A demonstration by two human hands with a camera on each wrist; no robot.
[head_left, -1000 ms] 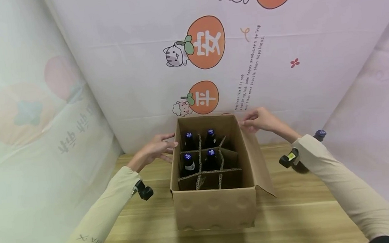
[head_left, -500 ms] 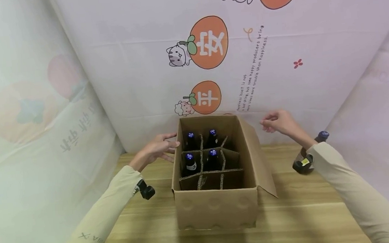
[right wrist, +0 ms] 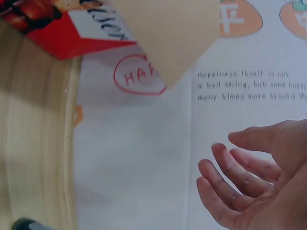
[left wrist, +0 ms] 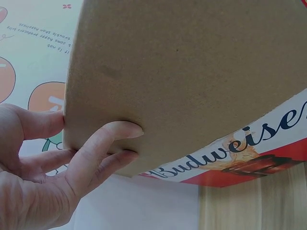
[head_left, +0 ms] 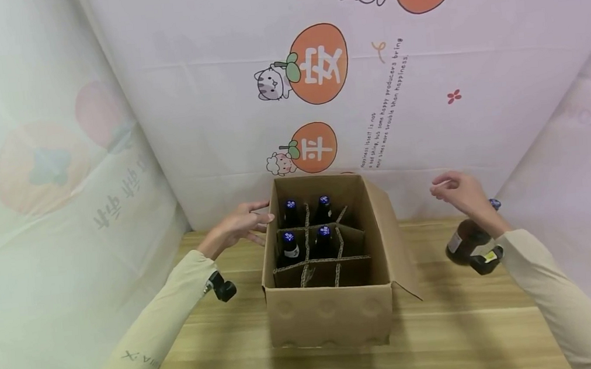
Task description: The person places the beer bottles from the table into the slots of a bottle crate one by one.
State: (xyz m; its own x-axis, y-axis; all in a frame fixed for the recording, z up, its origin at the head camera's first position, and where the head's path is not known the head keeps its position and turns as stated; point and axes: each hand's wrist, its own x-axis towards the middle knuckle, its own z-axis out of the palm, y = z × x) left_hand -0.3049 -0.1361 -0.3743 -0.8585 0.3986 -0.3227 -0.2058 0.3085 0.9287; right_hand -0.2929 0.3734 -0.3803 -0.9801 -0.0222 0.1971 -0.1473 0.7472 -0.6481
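Observation:
A brown cardboard box (head_left: 330,313) stands open, with crossed cardboard dividers (head_left: 308,245) inside. Several dark bottles with blue caps (head_left: 289,239) fill its left and middle compartments. My left hand (head_left: 238,224) is at the box's far left side, gripping the flap's edge; in the left wrist view, two fingers (left wrist: 112,136) press the outer face of the cardboard. Up in the air to the right, my right hand (head_left: 462,193) holds nothing, its fingers loosely bent. Just below that wrist, a brown bottle (head_left: 457,247) stands on the table, partly covered by the forearm.
The box's right flap (head_left: 396,246) hangs outward over the wooden table (head_left: 224,337). Close behind the table is a white printed cloth (head_left: 206,128), with more cloth on both sides. Budweiser lettering (left wrist: 249,136) shows on the box's left side.
My right hand has moved away from the box's right rim, out to the right and over near the standing bottle. The left hand has stayed at the box.

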